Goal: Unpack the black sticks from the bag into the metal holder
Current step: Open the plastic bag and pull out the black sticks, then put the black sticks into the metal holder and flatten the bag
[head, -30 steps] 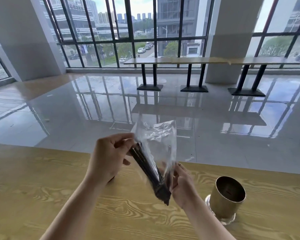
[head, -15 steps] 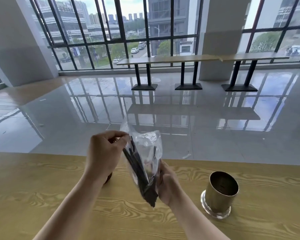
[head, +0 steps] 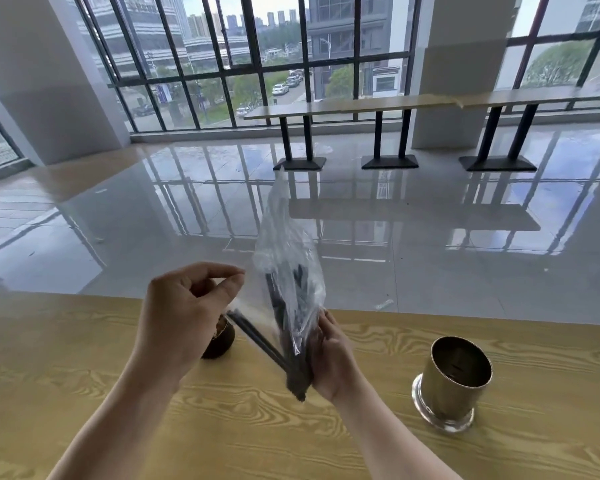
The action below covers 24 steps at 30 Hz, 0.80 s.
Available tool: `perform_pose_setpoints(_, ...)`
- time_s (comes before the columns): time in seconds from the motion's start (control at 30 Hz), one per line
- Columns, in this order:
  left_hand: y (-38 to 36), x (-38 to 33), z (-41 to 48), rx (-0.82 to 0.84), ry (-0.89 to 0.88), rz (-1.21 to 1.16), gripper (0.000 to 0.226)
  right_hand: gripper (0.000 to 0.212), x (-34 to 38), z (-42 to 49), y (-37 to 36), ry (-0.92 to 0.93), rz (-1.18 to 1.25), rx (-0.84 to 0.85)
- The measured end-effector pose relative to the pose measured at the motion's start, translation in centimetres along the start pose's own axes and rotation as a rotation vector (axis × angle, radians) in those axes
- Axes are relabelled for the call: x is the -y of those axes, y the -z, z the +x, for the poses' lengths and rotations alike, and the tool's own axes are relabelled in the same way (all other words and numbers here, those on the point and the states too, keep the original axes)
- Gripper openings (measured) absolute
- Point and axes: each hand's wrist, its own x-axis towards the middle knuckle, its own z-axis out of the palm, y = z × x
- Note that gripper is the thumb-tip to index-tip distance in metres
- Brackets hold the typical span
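Wood-grain table before tall windows. Right hand clasps the lower end of the clear bag holding black sticks; left hand, thumb and forefinger nearly pinched, beside it. Metal holder stands right.

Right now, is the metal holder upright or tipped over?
Upright. The metal holder stands on its base on the wooden table, its open mouth facing up.

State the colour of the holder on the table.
Shiny gold-toned metal holder, clearest in the head view.
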Motion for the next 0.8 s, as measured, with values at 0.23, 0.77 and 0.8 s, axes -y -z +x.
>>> perform_pose_setpoints(0.23,1.3,1.2,-1.8,0.09,0.055,-0.266,0.031,0.035,-0.4,-0.3,0.5,-0.013,-0.033,0.014)
perform_pose_setpoints(0.77,-3.2,-0.5,-3.1,-0.151,-0.137,0.207,0.009,0.037,-1.3,0.1,-0.4,-0.042,0.216,0.048)
perform_pose_setpoints(0.8,-3.3,-0.4,-3.2,-0.13,-0.128,0.202,0.013,0.038,-1.3,-0.1,-0.6,-0.047,0.245,0.057)
